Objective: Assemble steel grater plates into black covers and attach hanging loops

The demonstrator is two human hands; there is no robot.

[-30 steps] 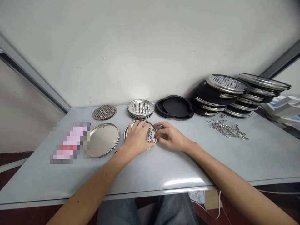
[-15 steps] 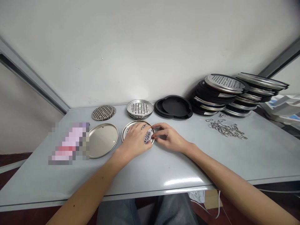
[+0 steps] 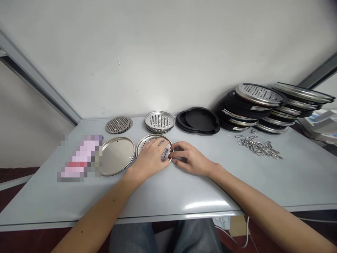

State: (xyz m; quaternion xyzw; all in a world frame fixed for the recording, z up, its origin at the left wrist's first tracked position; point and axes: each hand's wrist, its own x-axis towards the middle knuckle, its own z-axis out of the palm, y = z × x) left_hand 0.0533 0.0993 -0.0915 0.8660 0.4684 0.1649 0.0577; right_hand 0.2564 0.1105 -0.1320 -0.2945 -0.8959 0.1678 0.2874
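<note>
A round metal grater (image 3: 166,151) with rows of raised teeth lies inside a shiny-rimmed round tray (image 3: 137,149) on the table. Over its top is my left hand (image 3: 151,154), its fingers bent down on the grater and its thumb at the near right rim; the palm hides much of the surface. My right hand (image 3: 191,158) has its curled fingertips on the grater's right edge, gripping there. To the left, a plain round metal tray (image 3: 116,156) lies flat, close beside the grater's tray.
Along the back are perforated grater discs (image 3: 119,124), stacked grater trays (image 3: 159,121) and black round bases (image 3: 200,121). Tall stacks of black-and-metal grater sets (image 3: 259,96) stand at right, behind a pile of metal clips (image 3: 259,147). A pixelated pink item (image 3: 81,158) lies at left.
The view has shifted slightly, moving the background things a little to the right. My right fingers have shifted a little at the grater's edge; my left hand stays over it.
</note>
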